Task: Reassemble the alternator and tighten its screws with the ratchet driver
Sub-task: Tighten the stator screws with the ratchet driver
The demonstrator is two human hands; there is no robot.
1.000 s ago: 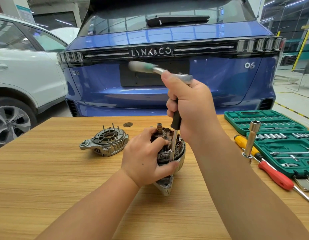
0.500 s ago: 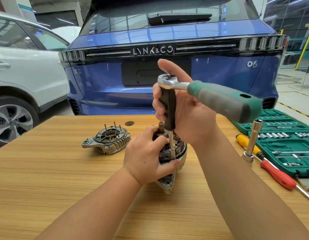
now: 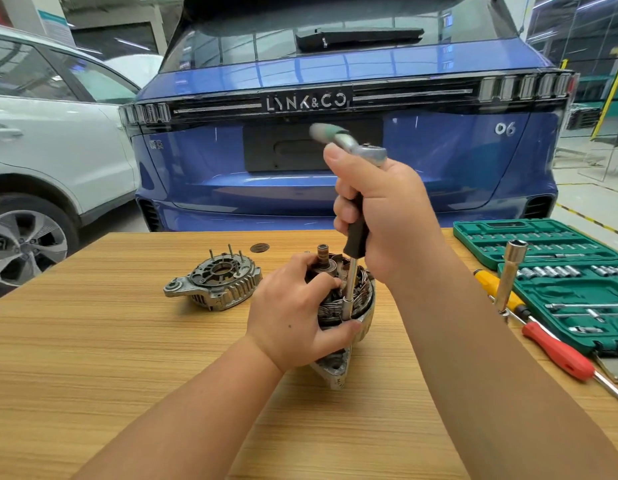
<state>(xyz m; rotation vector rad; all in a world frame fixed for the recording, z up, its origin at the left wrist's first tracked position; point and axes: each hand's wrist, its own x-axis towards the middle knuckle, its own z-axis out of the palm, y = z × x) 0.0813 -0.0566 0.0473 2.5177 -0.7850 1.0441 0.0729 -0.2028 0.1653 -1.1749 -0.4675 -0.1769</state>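
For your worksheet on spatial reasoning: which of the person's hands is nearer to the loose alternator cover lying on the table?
Left. The left hand grips the alternator body just beside the cover; the right hand is raised above, holding the ratchet driver.

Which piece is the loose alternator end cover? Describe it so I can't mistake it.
On the wooden table, look left of the left hand gripping the alternator body. The loose end cover lies there alone: a finned grey casting with thin studs pointing up.
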